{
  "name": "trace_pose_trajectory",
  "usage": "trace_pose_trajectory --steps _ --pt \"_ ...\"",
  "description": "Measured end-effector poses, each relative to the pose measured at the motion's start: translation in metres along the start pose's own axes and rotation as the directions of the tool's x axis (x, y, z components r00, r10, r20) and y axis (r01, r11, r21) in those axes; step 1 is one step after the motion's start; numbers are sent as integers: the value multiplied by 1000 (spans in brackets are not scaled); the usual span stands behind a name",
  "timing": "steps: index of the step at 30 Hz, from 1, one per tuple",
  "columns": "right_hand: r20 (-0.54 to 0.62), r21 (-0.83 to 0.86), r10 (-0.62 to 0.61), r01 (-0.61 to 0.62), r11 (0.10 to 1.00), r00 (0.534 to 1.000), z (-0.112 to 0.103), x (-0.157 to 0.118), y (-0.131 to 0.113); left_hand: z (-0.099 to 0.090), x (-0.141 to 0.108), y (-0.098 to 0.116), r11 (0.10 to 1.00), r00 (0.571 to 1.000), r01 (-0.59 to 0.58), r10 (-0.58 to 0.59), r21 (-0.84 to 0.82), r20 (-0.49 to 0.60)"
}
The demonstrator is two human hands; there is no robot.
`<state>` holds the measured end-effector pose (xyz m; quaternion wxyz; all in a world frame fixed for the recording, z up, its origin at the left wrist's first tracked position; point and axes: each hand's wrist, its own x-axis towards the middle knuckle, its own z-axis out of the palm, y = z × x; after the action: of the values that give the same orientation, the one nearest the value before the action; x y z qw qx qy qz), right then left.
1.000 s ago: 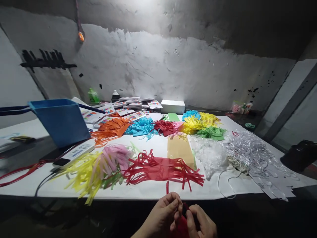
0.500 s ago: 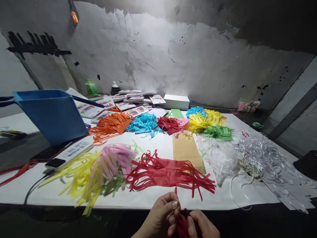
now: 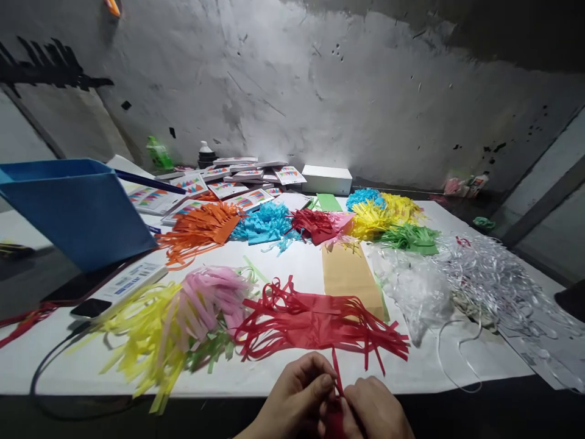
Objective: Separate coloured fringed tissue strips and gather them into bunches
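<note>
At the table's front edge my left hand (image 3: 302, 390) is closed, thumb against fingers, around red tissue paper (image 3: 337, 367). Close beside it on the right, my right hand (image 3: 372, 403) is also closed on the same paper. One thin strip sticks up between the hands; the rest hangs below and is mostly hidden by them. Just beyond lies a flat sheet of red tissue fringe (image 3: 315, 323), its cut strips spread to both sides. To its left is a heap of yellow fringe (image 3: 150, 329) with pink fringe (image 3: 214, 299) over it.
Behind lie orange (image 3: 205, 225), blue (image 3: 265, 222) and yellow fringe bundles (image 3: 368, 222), with printed packs (image 3: 247, 177) and a white box (image 3: 326, 180) at the wall. A blue bin (image 3: 77, 213) stands left. Clear plastic (image 3: 418, 292) and silvery ribbon (image 3: 493, 286) lie right.
The view has shifted slightly. My hands have drawn closer together, and more of the thin red strip now stands up between them.
</note>
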<state>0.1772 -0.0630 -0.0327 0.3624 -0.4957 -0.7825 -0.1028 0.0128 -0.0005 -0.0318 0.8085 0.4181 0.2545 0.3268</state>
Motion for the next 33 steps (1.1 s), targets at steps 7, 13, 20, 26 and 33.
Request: trace_pose_trajectory --steps 7,13,20,26,33 --pt "128 77 31 -41 996 991 -20 4 2 7 -2 10 980 996 -10 -8 200 91" --pt "186 209 198 -235 949 962 -10 -17 6 11 -2 7 977 991 -2 -28 214 135" --pt "192 321 236 -289 902 952 -6 -24 1 12 -2 3 892 990 -128 92 434 102" --pt "112 342 312 -332 879 943 1 -28 -5 13 -5 2 849 984 -175 143 498 103" --pt "173 340 311 -353 872 935 -4 -30 -6 11 -4 2 963 991 108 -123 247 49"
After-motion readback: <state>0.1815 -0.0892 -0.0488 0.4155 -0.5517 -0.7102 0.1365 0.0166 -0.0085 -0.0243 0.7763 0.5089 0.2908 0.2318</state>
